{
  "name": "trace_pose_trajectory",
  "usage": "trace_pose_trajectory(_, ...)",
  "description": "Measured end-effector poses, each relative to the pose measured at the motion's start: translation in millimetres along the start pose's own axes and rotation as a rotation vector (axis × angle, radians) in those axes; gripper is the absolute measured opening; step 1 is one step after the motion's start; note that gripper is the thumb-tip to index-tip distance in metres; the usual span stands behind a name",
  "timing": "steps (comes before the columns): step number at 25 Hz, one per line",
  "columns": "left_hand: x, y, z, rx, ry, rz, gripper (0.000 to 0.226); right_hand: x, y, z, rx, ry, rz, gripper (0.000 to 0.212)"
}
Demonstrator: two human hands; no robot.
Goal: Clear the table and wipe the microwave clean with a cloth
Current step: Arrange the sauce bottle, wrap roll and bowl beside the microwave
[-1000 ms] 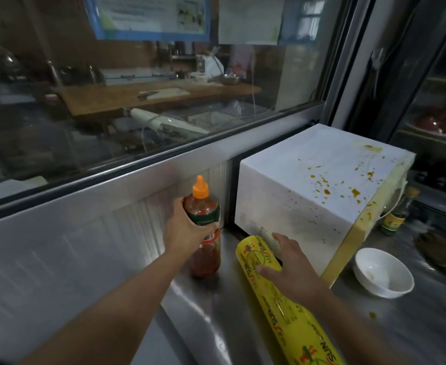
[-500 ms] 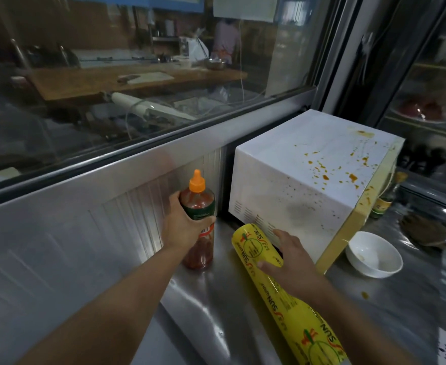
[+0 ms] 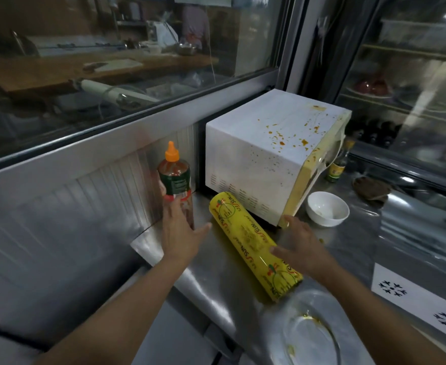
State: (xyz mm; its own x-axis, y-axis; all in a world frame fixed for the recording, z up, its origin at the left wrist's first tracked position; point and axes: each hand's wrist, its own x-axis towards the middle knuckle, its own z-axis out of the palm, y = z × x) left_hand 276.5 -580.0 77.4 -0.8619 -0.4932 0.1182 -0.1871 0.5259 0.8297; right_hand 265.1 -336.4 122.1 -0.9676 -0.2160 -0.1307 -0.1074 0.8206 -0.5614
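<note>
The white microwave (image 3: 264, 143) stands on the steel counter (image 3: 353, 248), its top and front edge spattered with orange sauce. To its left a red sauce bottle (image 3: 175, 177) with an orange cap is upright against the wall. My left hand (image 3: 181, 233) is just in front of the bottle's lower part with its fingers straight, no longer wrapped round it. A yellow roll of wrap (image 3: 245, 233) lies in front of the microwave. My right hand (image 3: 302, 243) is spread over the roll's right side, thumb touching it, one fingertip near the microwave's lower corner.
A white bowl (image 3: 327, 209) sits right of the microwave. A small bottle (image 3: 337, 167) stands behind it, and a dark brown cloth-like lump (image 3: 372, 188) lies further right. A soiled metal plate (image 3: 311, 335) is at the near edge, with a white printed sheet (image 3: 422, 299) beside it.
My left hand has let go of the sauce bottle and drawn back with fingers straight. My right hand has slid back along the roll and spread. My view has pulled back and tilted down.
</note>
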Motion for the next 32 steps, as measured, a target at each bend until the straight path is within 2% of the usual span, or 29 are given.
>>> trace_pose_trajectory(4, -48.1, 11.5, 30.8, 0.083, -0.288, 0.066, 0.088, -22.5, 30.7, -10.1, 0.027, -0.001, -0.019, 0.075)
trace_pose_trajectory(9, -102.3, 28.5, 77.9, 0.125, -0.442, 0.095, 0.087, -39.0, 77.8, -12.2, 0.026, -0.052, 0.01, 0.082)
trace_pose_trajectory(14, -131.9, 23.5, 113.4, 0.131, -0.453, -0.008, 0.093, -47.3, 108.3, -4.9, 0.051, -0.098, 0.002, 0.081)
trace_pose_trajectory(20, -134.3, 29.4, 136.0, 0.107, -0.347, -0.128, 0.088, -49.5, 128.6, -0.4, 0.075, -0.137, -0.016, 0.074)
trace_pose_trajectory(24, -130.6, 34.3, 139.6, 0.156, -0.363, -0.137, 0.093, -36.8, 126.8, 7.1, 0.098, -0.201, -0.033, 0.066)
trace_pose_trajectory(28, -128.2, 24.0, 127.1, -0.032, -0.427, -0.234, 0.088, -14.4, 123.5, 15.2, 0.115, -0.254, -0.012, 0.059)
trace_pose_trajectory(32, -117.9, 14.5, 125.3, -0.291, -0.525, -0.399, 0.074, 3.8, 124.2, 15.9, 0.307, -0.465, 0.07, 0.067)
